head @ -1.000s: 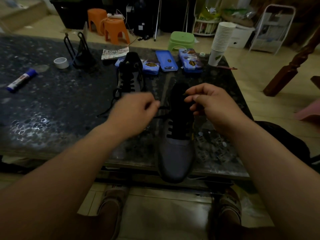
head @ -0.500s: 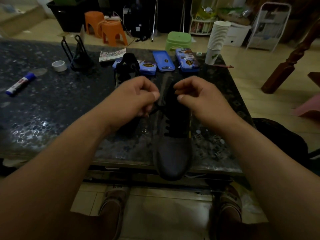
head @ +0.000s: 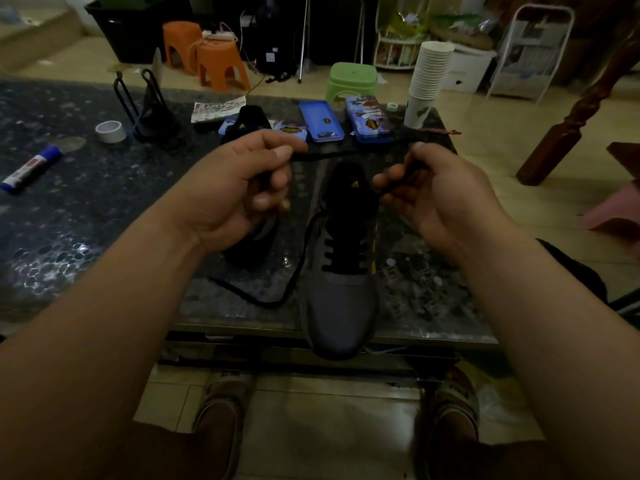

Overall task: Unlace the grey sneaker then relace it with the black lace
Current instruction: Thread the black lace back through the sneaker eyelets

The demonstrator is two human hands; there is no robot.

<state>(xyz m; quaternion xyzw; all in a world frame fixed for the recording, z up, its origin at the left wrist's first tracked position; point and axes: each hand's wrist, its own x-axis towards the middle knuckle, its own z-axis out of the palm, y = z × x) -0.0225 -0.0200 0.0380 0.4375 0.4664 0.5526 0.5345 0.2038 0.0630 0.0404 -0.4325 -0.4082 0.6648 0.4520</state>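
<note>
Overhanging table edge: grey sneaker toe | hands pinching black lace

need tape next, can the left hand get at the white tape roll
Probably yes: nothing stands between the left hand and the tape roll, but its grip is on the black lace.

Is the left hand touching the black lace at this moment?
Touching. The head view shows the left hand pinching the black lace between thumb and forefinger, with the lace leaving the pinch toward the right.
</note>
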